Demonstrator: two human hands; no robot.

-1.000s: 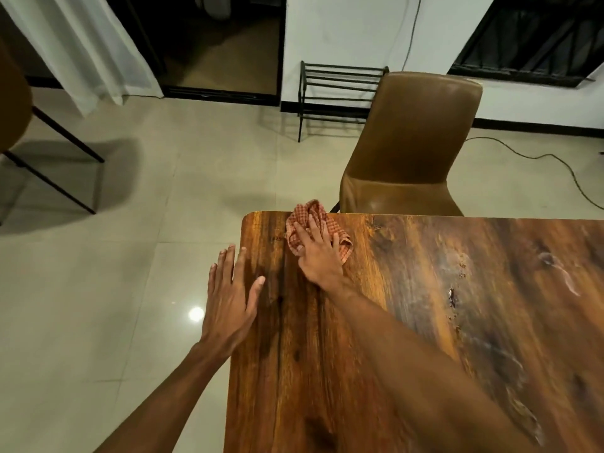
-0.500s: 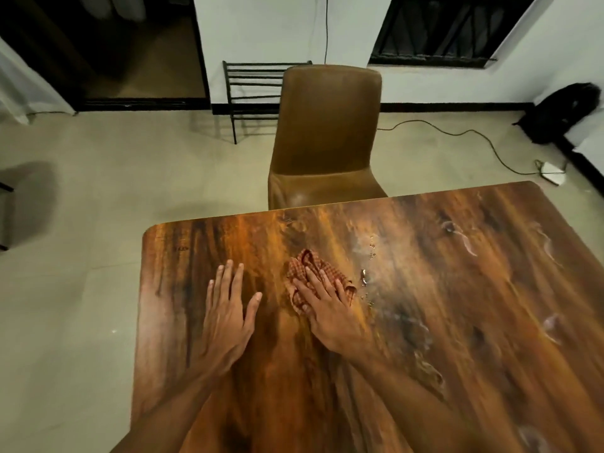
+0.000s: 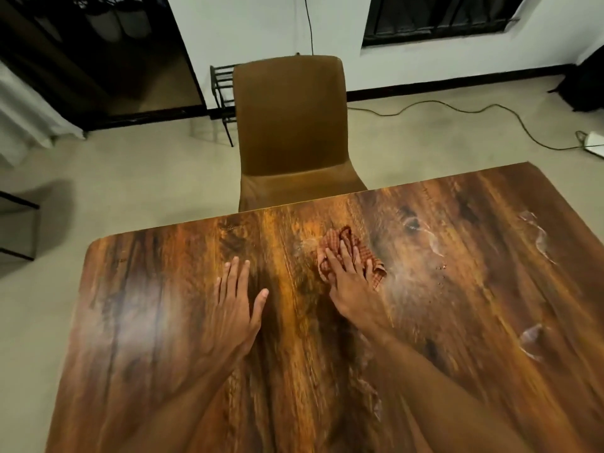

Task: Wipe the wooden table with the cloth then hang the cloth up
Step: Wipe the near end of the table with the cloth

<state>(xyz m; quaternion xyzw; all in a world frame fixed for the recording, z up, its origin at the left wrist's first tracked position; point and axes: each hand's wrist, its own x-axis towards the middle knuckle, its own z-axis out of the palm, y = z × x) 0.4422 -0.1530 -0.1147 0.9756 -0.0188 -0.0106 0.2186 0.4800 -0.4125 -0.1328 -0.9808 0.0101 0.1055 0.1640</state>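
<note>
The wooden table [image 3: 163, 305] fills the lower part of the head view. A small red checked cloth [image 3: 371, 256] lies crumpled near the table's far edge, in front of the chair. My right hand [image 3: 351, 282] presses flat on the cloth, fingers spread over it. My left hand [image 3: 237, 305] rests flat and open on the bare wood to the left of the cloth, holding nothing. Whitish wet streaks [image 3: 536, 237] and small dark crumbs [image 3: 443, 268] mark the wood to the right of the cloth.
A brown chair [image 3: 289, 125] stands at the table's far edge. Behind it a black metal rack [image 3: 222, 89] stands against the white wall. A cable [image 3: 457, 109] runs over the floor to a white power strip [image 3: 593, 145]. A dark doorway [image 3: 98, 60] is at the left.
My right hand has slid the cloth from the table's far-left corner to the right, toward the middle of the far edge. My left hand has moved from the table's left edge onto the wood.
</note>
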